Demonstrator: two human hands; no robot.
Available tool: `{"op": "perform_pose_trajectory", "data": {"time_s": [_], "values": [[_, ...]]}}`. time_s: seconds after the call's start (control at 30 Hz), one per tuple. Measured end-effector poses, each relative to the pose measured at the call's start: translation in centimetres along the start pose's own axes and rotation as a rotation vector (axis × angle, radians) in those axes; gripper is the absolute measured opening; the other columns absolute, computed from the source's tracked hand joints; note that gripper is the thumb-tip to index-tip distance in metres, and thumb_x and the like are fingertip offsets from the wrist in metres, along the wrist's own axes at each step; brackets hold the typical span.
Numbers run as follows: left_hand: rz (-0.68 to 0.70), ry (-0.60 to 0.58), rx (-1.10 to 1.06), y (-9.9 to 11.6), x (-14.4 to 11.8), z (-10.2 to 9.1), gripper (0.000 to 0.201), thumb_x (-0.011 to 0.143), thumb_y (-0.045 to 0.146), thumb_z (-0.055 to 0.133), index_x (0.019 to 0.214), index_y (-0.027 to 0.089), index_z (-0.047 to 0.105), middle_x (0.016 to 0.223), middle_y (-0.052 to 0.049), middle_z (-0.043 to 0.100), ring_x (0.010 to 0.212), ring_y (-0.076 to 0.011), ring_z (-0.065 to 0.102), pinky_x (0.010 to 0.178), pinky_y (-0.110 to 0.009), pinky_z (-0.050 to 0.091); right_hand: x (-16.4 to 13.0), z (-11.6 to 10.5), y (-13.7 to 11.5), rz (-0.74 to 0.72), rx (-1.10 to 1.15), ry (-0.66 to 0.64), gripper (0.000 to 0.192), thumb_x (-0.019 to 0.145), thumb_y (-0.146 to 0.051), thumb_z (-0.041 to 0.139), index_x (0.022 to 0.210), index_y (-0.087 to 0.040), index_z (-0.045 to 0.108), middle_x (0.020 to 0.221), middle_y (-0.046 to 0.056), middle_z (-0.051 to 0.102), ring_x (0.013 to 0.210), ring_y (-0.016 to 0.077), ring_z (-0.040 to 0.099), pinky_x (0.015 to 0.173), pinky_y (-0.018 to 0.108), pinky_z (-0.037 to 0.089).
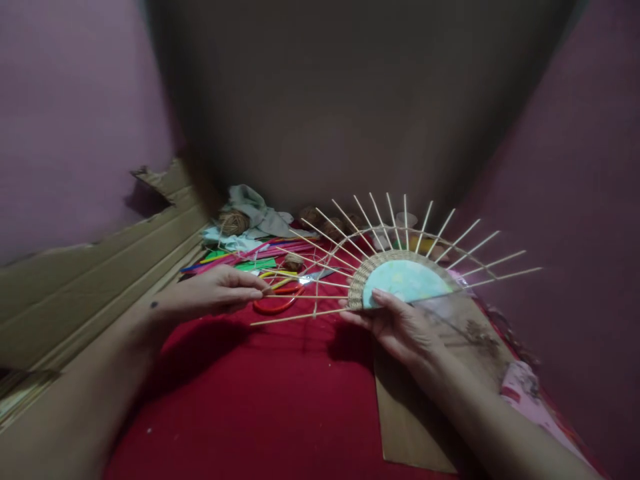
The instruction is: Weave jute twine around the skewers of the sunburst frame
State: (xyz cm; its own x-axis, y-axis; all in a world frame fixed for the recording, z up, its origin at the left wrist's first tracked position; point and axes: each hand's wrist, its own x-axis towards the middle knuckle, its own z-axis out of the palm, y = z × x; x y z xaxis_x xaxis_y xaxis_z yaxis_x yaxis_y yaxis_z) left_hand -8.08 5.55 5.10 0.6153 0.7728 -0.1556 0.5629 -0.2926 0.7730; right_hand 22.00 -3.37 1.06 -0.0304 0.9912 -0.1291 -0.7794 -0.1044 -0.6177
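Observation:
A half-round woven fan (pixel 403 283) is held up above the red cloth. Its flat centre is pale blue-green, edged with a woven tan band (pixel 356 288). Thin pale sticks (pixel 345 215) spread outward from the band, and a strand of twine (pixel 316 300) crosses them in a wide arc. My right hand (pixel 397 327) grips the fan at its lower left, thumb on the blue-green face and fingers behind. On the left, my left hand (pixel 235 288) is closed in a pinch at the outer tip of one of the lowest sticks.
Red-handled scissors (pixel 277 307) lie on the red cloth (pixel 250 400) behind the sticks. Further back are coloured strips (pixel 235 260), a twine ball (pixel 233 222) and crumpled cloth (pixel 257 210). Cardboard (pixel 100 280) stands at left; a brown board (pixel 407 420) lies under my right arm.

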Motion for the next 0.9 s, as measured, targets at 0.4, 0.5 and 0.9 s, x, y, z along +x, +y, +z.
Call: {"op": "perform_pose_trajectory", "data": {"time_s": [0.4, 0.5, 0.9], "values": [[-0.154, 0.138, -0.216, -0.4, -0.3, -0.9, 0.027, 0.074, 0.041, 0.067, 0.085, 0.018, 0.059, 0.047, 0.004, 0.048, 0.036, -0.0063, 0.037, 0.034, -0.017, 0.026, 0.0, 1.8, 1.0, -0.061, 0.081, -0.042, 0.009, 0.069, -0.004, 0.069, 0.072, -0.012, 0.065, 0.073, 0.003, 0.071, 0.076, 0.0221, 0.069, 0.089, 0.057, 0.049], [-0.086, 0.088, -0.331, -1.1, 0.0, -1.0, 0.025, 0.070, 0.039, 0.071, 0.069, 0.016, 0.059, 0.052, 0.003, 0.050, 0.039, -0.0039, 0.038, 0.037, -0.016, 0.028, -0.1, 1.7, 1.1, -0.047, 0.081, -0.078, 0.009, 0.069, -0.006, 0.069, 0.074, -0.013, 0.065, 0.075, 0.003, 0.072, 0.081, 0.0245, 0.069, 0.091, 0.057, 0.048], [-0.010, -0.348, -0.472, 1.3, 1.4, 5.8, 0.019, 0.070, 0.033, 0.068, 0.071, 0.014, 0.065, 0.057, 0.001, 0.055, 0.049, -0.0077, 0.046, 0.048, -0.019, 0.034, -0.2, 2.3, 2.7, 0.045, 0.144, -0.129, 0.013, 0.066, -0.012, 0.073, 0.070, -0.019, 0.062, 0.072, -0.002, 0.071, 0.067, 0.0169, 0.066, 0.073, 0.036, 0.058]]}}
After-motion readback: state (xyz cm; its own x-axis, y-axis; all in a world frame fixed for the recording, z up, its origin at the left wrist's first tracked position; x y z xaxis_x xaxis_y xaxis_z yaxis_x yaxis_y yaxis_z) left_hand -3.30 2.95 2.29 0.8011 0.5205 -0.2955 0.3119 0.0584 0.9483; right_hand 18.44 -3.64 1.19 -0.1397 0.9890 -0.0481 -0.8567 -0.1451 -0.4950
